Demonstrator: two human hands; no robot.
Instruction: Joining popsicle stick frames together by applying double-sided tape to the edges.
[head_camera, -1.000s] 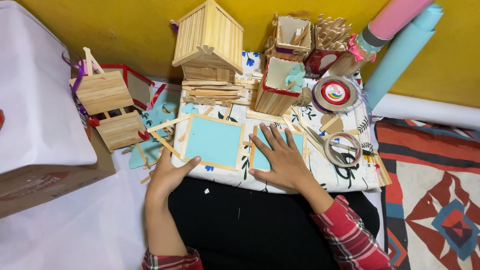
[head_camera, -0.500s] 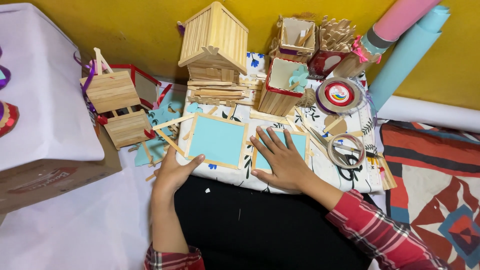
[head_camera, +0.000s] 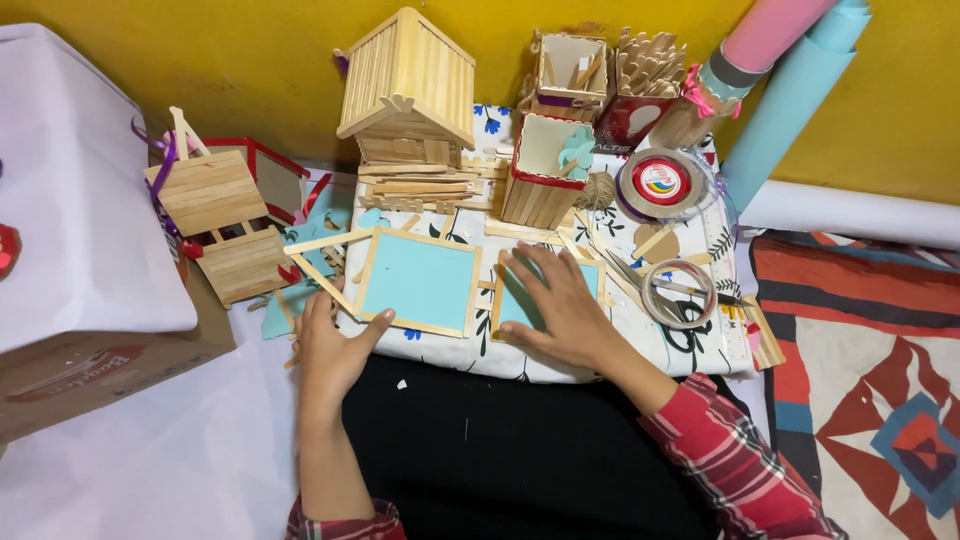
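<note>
blue panels (head_camera: 418, 283): right grip (head_camera: 560, 305) flat, left grip (head_camera: 335, 345) edging.

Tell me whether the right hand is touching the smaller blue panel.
Touching. The head view shows the right hand lying flat on the smaller blue panel, palm and fingers covering most of it.

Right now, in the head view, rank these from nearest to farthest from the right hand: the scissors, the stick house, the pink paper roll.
From the right hand:
1. Scissors, just to its right on the patterned cloth, lying through a ring of clear tape.
2. Stick house, up and to the left, against the yellow wall.
3. Pink paper roll, far upper right corner, leaning on the wall.
</note>
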